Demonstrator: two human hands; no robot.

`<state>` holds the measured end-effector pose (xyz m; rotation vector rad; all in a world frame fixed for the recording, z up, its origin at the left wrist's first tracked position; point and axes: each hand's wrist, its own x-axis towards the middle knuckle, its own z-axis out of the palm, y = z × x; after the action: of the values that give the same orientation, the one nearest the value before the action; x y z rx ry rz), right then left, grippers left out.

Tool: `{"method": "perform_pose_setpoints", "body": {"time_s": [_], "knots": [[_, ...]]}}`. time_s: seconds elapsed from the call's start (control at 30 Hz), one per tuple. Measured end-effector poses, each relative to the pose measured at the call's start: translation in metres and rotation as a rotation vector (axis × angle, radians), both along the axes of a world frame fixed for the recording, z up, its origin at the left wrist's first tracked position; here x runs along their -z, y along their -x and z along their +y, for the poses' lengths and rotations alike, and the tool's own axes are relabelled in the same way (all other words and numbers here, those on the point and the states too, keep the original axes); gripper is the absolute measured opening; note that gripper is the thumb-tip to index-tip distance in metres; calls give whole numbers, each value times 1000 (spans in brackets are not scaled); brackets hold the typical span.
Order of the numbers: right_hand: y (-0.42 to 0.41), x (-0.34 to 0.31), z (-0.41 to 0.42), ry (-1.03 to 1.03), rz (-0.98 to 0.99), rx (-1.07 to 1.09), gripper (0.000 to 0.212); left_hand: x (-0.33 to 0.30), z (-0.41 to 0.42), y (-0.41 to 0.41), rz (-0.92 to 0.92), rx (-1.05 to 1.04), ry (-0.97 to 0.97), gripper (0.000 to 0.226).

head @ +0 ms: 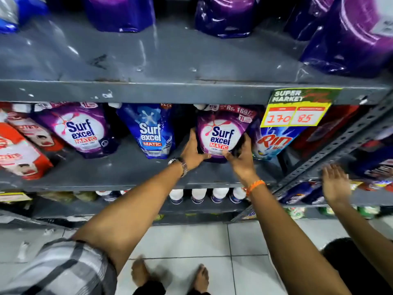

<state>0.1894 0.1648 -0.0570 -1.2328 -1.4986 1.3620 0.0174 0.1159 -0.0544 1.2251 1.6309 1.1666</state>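
Note:
A purple Surf Excel Matic pouch (221, 133) stands on the grey middle shelf (127, 169), just right of centre. My left hand (192, 152) holds its left side, with the thumb curled under the bottom edge. My right hand (241, 157) grips its right side and lower corner. The pouch stands upright, tilted slightly back, with its base on the shelf board.
A blue Surf Excel pouch (152, 130) and another purple one (79, 128) stand to the left, red packs (19, 154) further left. A Rin pouch (274, 143) sits to the right under a yellow price tag (295, 112). Another person's hand (335, 184) reaches in at right. Bottles (198, 195) line the shelf below.

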Motion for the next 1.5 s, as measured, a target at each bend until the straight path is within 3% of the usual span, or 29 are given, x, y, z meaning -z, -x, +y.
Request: {"method": "perform_pose_setpoints", "body": {"time_s": [0.17,0.3,0.43,0.67,0.9,1.07,1.23,1.33,1.43,1.5], "knots": [[-9,14,10,1,-55,-86,92,12,-2,-3,-9,-85,-5,105],[0,-11,-29,-52,-59,-52,61,11,-34,3,-45,-91,-4,109],[27,-15,-72,-78,-17,-55,55,16,-82,25,-60,-122,-39,102],[127,-14,-133,-46,27,-178,50,18,-170,124,64,-283,-67,92],[261,-15,-179,-64,93,-326,49,8,-239,241,221,-385,-50,100],[310,-7,-192,-20,90,-327,52,12,-247,290,214,-415,38,110],[321,-4,-192,-13,72,-296,53,23,-243,303,140,-417,70,111],[315,-11,-188,-32,51,-337,61,12,-243,292,186,-443,60,108],[294,-9,-175,-60,40,-372,74,2,-252,271,145,-596,-30,99],[268,-2,-163,-18,88,-286,64,-1,-265,251,129,-789,-54,83]]}}
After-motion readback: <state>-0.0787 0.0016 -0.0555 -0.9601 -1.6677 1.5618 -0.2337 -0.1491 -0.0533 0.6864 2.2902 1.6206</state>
